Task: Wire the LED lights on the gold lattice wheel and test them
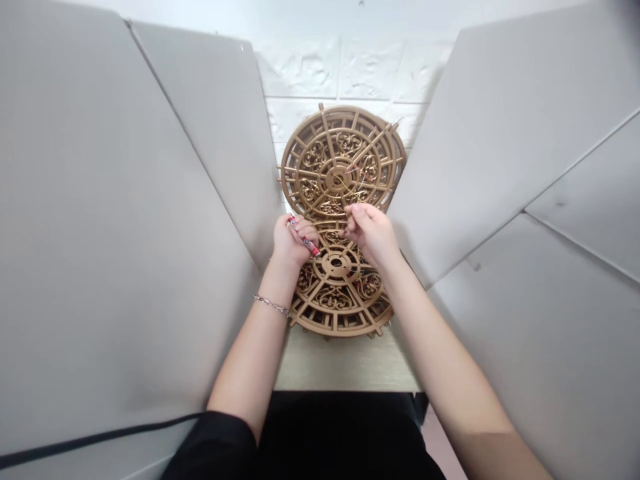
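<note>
My left hand (295,240) is closed around a slim red-and-silver printed cylinder (311,247) that looks like a battery; both ends stick out of the fist. My right hand (369,230) has thumb and forefinger pinched together beside thin yellow and white wires (356,190); what the fingertips hold is too small to make out. Under both hands lies a round gold openwork frame (336,300) with scrollwork and a central hub. Behind it, a second gold openwork frame (320,143) leans up near the wall, and the wires run from its hub.
Tall pale grey panels (200,100) on the left and more grey panels (520,120) on the right close in the narrow space. A white brick-patterned wall (367,70) stands behind. The frames rest on a light wooden tabletop (345,367). A black cable (100,437) crosses the lower left.
</note>
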Action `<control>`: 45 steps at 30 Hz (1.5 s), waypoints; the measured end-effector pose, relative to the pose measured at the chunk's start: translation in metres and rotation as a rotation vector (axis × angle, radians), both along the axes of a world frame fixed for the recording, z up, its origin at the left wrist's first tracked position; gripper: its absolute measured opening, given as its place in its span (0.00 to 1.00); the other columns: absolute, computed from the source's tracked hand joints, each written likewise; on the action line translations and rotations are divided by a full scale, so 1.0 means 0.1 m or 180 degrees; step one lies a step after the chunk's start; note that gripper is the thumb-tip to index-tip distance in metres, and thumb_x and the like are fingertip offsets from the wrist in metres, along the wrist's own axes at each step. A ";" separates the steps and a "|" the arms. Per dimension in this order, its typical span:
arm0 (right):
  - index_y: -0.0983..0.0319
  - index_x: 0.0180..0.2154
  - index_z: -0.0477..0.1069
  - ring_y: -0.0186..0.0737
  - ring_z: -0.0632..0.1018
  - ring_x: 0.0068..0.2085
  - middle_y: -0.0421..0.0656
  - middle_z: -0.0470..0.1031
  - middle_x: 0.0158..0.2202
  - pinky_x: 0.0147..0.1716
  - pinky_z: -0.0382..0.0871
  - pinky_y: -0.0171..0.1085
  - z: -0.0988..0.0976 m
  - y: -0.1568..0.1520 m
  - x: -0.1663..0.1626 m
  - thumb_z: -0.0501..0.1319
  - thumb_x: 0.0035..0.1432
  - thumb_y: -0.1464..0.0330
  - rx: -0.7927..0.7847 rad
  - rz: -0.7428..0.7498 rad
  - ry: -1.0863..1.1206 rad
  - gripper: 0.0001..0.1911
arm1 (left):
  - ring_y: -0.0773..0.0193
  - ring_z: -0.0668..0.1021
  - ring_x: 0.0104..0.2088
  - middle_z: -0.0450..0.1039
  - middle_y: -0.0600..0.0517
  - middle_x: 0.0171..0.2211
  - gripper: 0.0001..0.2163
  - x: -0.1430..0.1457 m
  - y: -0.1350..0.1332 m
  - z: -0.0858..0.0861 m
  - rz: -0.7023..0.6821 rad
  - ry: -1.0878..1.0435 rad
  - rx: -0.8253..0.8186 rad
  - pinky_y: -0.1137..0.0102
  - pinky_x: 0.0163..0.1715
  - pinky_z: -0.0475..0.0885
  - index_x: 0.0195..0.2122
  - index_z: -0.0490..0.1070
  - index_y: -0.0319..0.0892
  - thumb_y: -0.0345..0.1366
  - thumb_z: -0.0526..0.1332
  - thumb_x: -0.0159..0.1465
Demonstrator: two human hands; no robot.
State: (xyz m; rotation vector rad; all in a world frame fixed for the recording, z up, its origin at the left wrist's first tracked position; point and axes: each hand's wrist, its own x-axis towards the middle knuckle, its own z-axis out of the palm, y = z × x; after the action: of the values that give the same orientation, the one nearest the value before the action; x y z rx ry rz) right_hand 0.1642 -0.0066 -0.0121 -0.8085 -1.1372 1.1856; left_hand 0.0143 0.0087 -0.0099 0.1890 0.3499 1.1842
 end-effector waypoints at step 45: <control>0.61 0.33 0.69 0.34 0.68 0.34 0.41 0.70 0.31 0.39 0.55 0.36 -0.15 -0.43 -0.10 0.48 0.60 0.61 0.2206 -0.0389 -0.4395 0.15 | 0.77 0.60 0.12 0.52 0.59 0.12 0.14 -0.01 -0.14 0.01 -0.0309 0.0179 0.0528 0.81 0.13 0.58 0.19 0.54 0.40 0.38 0.45 0.62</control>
State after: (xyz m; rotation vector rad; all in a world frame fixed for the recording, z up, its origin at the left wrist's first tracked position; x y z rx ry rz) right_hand 0.1545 -0.0494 -0.0270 -1.0980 -2.3571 -0.1058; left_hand 0.0131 -0.0052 -0.0089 0.3801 0.2883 1.1134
